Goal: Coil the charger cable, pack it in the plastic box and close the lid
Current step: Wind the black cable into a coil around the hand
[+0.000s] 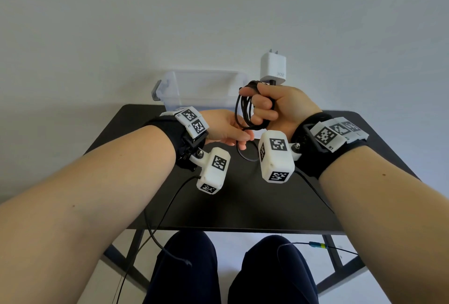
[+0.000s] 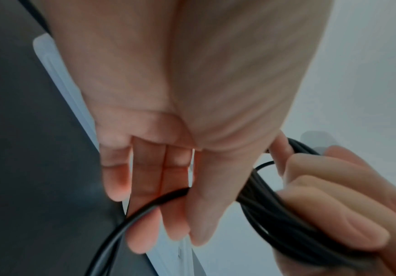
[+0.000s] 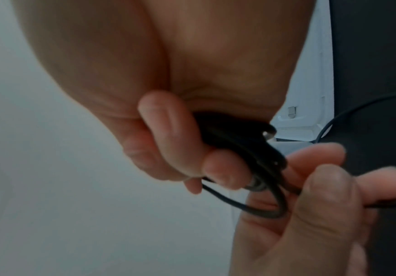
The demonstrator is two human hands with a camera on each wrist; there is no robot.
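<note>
**Coil nearly wound, loose tail in the left hand**

The right hand (image 1: 269,106), in the upper middle of the head view, has its fingers curled round a bundle of black charger cable (image 1: 245,114), several loops hanging from the fist. The white plug adapter (image 1: 273,67) stands up above that fist, prongs pointing upward, its cable end tucked into the grip. Just below and to the left, the left hand (image 1: 226,128) pinches the free run of cable between thumb and fingers; the left wrist view shows the single strand crossing the fingers (image 2: 145,224). A short loop of slack lies on the black table (image 1: 243,196) beneath both hands.

The clear plastic box (image 1: 201,89) sits at the far edge of the table, behind the hands, open at the top. No lid can be made out for certain in these views.

The cable looks thin, soft and springy: I judge the loops will try to open out once released, so the bundle is best held across all its strands at once, as the right hand holds it. The adapter is the one stiff, heavier part and will likely drag the coil toward its side; supporting it when lowering the bundle into the box seems wise. The smooth sheath may slip through a light pinch.
</note>
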